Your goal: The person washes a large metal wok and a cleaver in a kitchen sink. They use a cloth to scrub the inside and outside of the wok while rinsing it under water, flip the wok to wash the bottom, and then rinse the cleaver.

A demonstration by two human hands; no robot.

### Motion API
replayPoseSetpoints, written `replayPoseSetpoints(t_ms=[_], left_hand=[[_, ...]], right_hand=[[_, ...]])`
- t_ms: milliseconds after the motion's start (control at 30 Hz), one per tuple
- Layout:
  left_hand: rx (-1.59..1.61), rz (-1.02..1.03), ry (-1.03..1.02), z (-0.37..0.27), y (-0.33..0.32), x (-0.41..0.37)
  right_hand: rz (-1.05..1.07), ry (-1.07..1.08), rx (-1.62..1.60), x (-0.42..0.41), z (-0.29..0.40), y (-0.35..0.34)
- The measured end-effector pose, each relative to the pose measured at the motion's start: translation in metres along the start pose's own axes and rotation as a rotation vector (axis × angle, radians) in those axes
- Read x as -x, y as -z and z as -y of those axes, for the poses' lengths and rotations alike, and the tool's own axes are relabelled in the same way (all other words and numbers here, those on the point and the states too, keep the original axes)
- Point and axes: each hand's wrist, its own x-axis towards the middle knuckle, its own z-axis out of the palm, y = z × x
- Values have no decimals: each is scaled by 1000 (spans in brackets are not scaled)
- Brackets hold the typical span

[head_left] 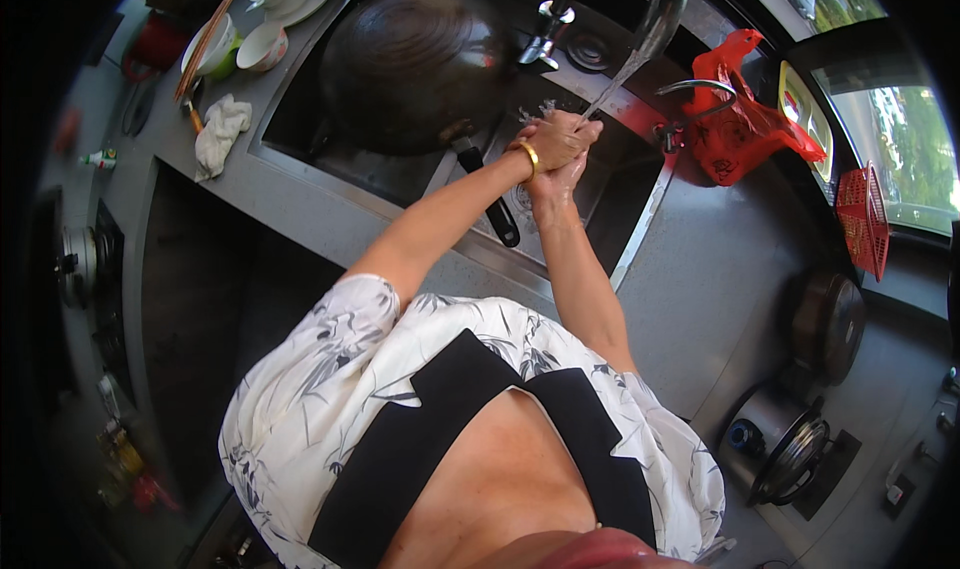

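Observation:
Over the right basin of a steel sink [645, 220], my left hand [556, 140], with a gold bangle at the wrist, lies over my right hand [559, 185]. Both are wet and clasped together, holding no object. Water [613, 85] runs from a curved chrome faucet [667, 14] onto them and splashes. The fingers overlap, so some are hidden. Left of my hands, a dark wok [416, 66] rests bottom up across the left basin. Its black handle [489, 194] reaches under my left forearm.
Left on the counter are a white cloth [223, 134], bowls [262, 46] and wooden chopsticks [204, 48]. At right are a small gooseneck tap [697, 85], a red plastic bag [739, 119], a red basket [862, 220] and an electric cooker [776, 441].

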Motion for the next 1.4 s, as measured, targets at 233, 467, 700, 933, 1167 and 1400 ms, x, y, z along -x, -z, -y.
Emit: replayPoseSetpoints(t_ms=[233, 467, 700, 933, 1167, 1400], left_hand=[[-813, 156, -264, -6, 10, -5], [-211, 398, -679, 19, 25, -6], [-383, 485, -287, -9, 81, -90], [166, 378, -6, 2, 71, -76], [-675, 615, -219, 14, 1, 57], [-571, 551, -127, -1, -8, 91]], right_hand=[[-160, 29, 147, 8, -5, -39], [-128, 87, 298, -6, 26, 0], [-235, -17, 1124, 25, 57, -54], [-115, 81, 1313, 43, 73, -54], [118, 148, 2546, 65, 75, 94], [191, 646, 2442, 76, 67, 55]])
